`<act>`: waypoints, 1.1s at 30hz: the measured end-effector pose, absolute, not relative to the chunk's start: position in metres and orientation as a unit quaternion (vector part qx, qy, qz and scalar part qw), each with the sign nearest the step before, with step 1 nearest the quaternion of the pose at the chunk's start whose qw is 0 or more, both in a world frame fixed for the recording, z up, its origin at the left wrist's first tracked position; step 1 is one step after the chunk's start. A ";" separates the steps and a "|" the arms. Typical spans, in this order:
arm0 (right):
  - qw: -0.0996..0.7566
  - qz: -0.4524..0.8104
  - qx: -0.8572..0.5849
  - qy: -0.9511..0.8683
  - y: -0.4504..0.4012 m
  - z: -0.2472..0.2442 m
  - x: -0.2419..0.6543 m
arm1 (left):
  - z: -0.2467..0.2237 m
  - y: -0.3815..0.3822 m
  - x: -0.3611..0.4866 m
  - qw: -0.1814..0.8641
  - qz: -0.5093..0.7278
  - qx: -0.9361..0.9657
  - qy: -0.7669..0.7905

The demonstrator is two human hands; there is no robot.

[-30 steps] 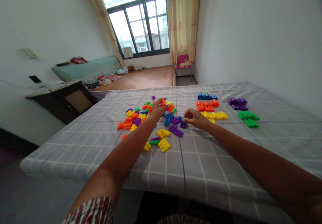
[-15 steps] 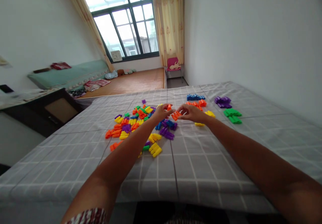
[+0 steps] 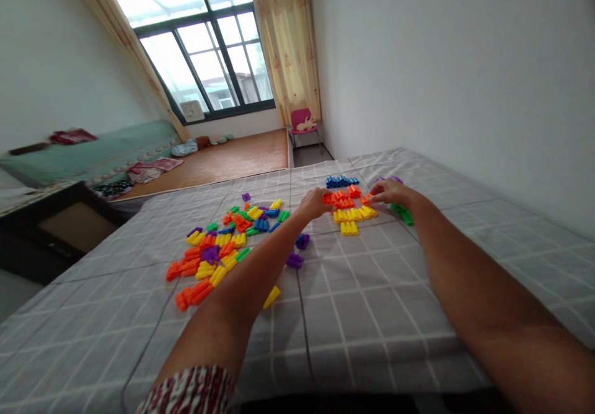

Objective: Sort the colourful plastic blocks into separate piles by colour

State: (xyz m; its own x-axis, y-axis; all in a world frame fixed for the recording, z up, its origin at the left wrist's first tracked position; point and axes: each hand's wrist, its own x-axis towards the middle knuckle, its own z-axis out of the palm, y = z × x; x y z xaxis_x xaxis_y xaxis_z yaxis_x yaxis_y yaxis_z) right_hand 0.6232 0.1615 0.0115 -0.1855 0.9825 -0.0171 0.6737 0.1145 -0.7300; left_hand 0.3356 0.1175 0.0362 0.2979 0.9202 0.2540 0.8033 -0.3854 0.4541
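Observation:
My left hand (image 3: 315, 202) is at the left end of a group of orange plastic blocks (image 3: 343, 202), its fingers closed on an orange block at that end. On the group's right side, my right hand (image 3: 394, 191) pinches another orange block (image 3: 366, 199) low over the cloth. Rows of yellow blocks (image 3: 349, 215) lie just nearer to me, and a row of blue blocks (image 3: 341, 181) lies behind. Purple blocks (image 3: 395, 179) and green blocks (image 3: 402, 214) are partly hidden by my right hand and wrist.
A mixed heap of coloured blocks (image 3: 211, 254) spreads on the left, partly under my left forearm. A grey checked cloth (image 3: 372, 302) covers the table. Beyond it are a low bed (image 3: 242, 154), a pink chair (image 3: 302, 116) and a window; a white wall runs along the right.
Both hands, each with an orange block, have moved apart, the right one further right, and reached the orange group. The view has turned somewhat to the right.

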 end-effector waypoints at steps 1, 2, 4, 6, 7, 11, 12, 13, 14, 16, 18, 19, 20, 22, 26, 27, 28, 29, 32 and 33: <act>0.253 0.315 -0.587 -0.702 0.162 0.011 0.620 | 0.036 0.121 0.341 0.109 0.234 0.803 0.537; 0.260 0.316 -0.586 -0.699 0.162 0.011 0.617 | 0.036 0.123 0.346 0.100 0.231 0.808 0.532; 0.271 0.309 -0.589 -0.695 0.162 0.010 0.611 | 0.035 0.129 0.355 0.087 0.224 0.816 0.525; 0.274 0.296 -0.594 -0.696 0.162 0.007 0.606 | 0.032 0.135 0.361 0.079 0.208 0.823 0.523; 0.273 0.291 -0.593 -0.699 0.161 0.006 0.604 | 0.030 0.138 0.363 0.075 0.199 0.824 0.525; 0.264 0.293 -0.582 -0.711 0.160 0.003 0.601 | 0.022 0.148 0.369 0.084 0.169 0.815 0.547; 0.264 0.290 -0.585 -0.710 0.160 0.004 0.601 | 0.021 0.149 0.369 0.093 0.166 0.815 0.547; 0.265 0.286 -0.590 -0.707 0.160 0.005 0.602 | 0.021 0.149 0.368 0.100 0.165 0.816 0.545; 0.267 0.280 -0.595 -0.705 0.159 0.006 0.602 | 0.021 0.149 0.368 0.106 0.166 0.818 0.540; 0.267 0.270 -0.598 -0.706 0.158 0.008 0.602 | 0.024 0.146 0.365 0.108 0.170 0.823 0.531; 0.263 0.269 -0.592 -0.713 0.157 0.009 0.602 | 0.028 0.143 0.362 0.104 0.170 0.826 0.527; 0.261 0.270 -0.589 -0.715 0.156 0.009 0.601 | 0.030 0.141 0.360 0.102 0.169 0.826 0.527; 0.258 0.272 -0.587 -0.718 0.154 0.009 0.601 | 0.032 0.139 0.359 0.102 0.168 0.825 0.530; 0.254 0.275 -0.586 -0.719 0.153 0.009 0.600 | 0.033 0.136 0.359 0.104 0.171 0.818 0.539; 0.254 0.275 -0.580 -0.723 0.151 0.011 0.599 | 0.030 0.134 0.365 0.114 0.203 0.815 0.531; 0.253 0.275 -0.579 -0.725 0.151 0.011 0.598 | 0.029 0.134 0.367 0.117 0.216 0.815 0.526; 0.252 0.274 -0.578 -0.726 0.151 0.012 0.598 | 0.028 0.135 0.370 0.120 0.229 0.812 0.523; 0.250 0.272 -0.577 -0.728 0.151 0.012 0.598 | 0.027 0.135 0.371 0.125 0.241 0.808 0.524; 0.248 0.259 -0.577 -0.734 0.152 0.012 0.597 | 0.025 0.136 0.373 0.147 0.258 0.790 0.536; 0.249 0.256 -0.577 -0.735 0.152 0.011 0.597 | 0.024 0.136 0.373 0.154 0.257 0.787 0.539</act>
